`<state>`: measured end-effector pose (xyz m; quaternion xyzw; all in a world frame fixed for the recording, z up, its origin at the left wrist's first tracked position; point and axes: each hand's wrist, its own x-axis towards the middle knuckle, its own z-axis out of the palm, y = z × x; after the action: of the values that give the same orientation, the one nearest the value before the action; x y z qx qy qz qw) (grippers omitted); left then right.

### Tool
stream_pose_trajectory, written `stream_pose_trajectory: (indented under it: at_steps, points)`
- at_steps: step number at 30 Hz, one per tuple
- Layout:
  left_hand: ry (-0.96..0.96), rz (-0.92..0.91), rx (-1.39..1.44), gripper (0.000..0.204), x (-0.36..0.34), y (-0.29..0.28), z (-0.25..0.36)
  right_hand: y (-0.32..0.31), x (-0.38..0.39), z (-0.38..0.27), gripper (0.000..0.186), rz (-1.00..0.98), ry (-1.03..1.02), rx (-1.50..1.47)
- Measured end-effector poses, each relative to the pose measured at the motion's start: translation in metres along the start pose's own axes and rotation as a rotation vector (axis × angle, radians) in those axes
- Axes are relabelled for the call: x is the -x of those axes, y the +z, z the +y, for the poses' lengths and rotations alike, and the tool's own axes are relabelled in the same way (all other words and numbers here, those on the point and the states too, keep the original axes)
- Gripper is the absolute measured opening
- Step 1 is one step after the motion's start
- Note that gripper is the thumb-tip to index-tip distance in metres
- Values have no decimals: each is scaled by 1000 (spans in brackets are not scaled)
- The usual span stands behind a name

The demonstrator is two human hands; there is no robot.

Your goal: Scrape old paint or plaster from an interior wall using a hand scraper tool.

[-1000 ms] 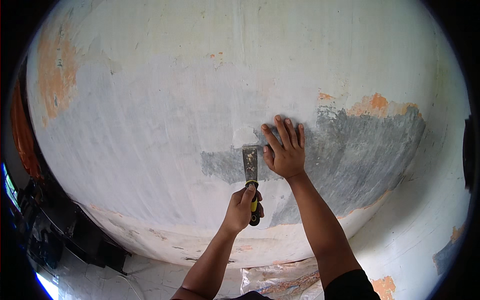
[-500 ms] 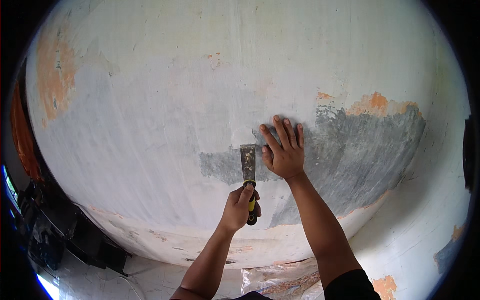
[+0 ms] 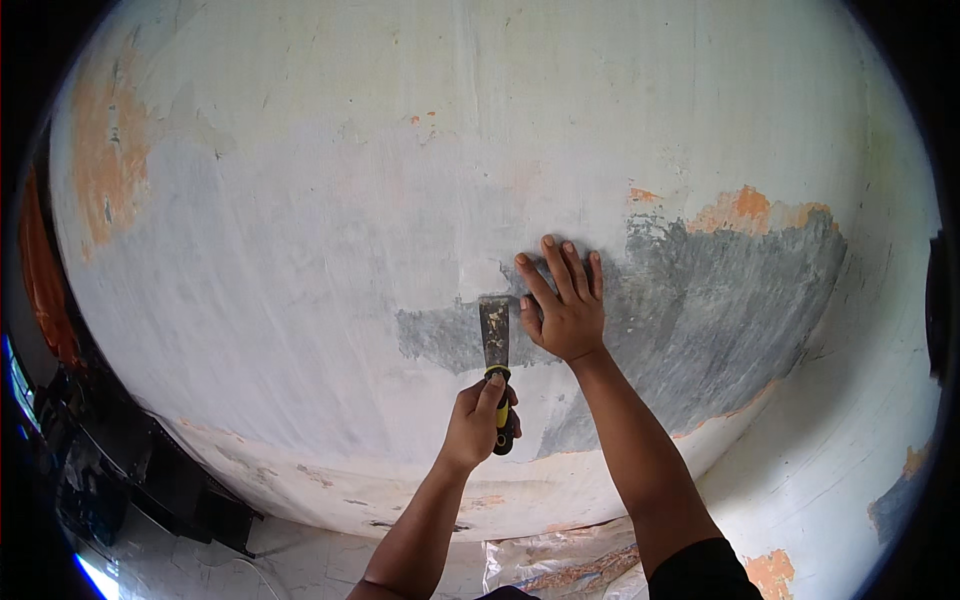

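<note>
Black and yellow at its handle, a scraper (image 3: 494,345) stands upright, clasped in the left grip (image 3: 473,425) with fingers curled around and thumb laid along the front. Its blade (image 3: 494,320) points up the wall (image 3: 600,80), the tip at the upper border of a grey patch (image 3: 435,337). Just right of the blade, the right grip (image 3: 573,325) lies palm-side to the wall, fingers spread. An orange patch (image 3: 112,165) marks the far left; crinkled plastic sheeting (image 3: 510,556) lies below, near the floor (image 3: 330,555).
</note>
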<state>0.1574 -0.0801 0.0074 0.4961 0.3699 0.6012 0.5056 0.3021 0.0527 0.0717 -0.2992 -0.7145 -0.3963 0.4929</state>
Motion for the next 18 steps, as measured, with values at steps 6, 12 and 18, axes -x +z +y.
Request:
stream_pose_trajectory:
  at_steps: [6,12,18]
  points:
    - [-15,-6,33,43,4,1,-5,-1,2,1,51,9,-9,16]
    - [-15,-7,23,44,3,1,-3,-1,1,2,51,1,-8,6]
    - [19,-7,24,43,1,5,0,-1,1,3,50,9,-14,10]
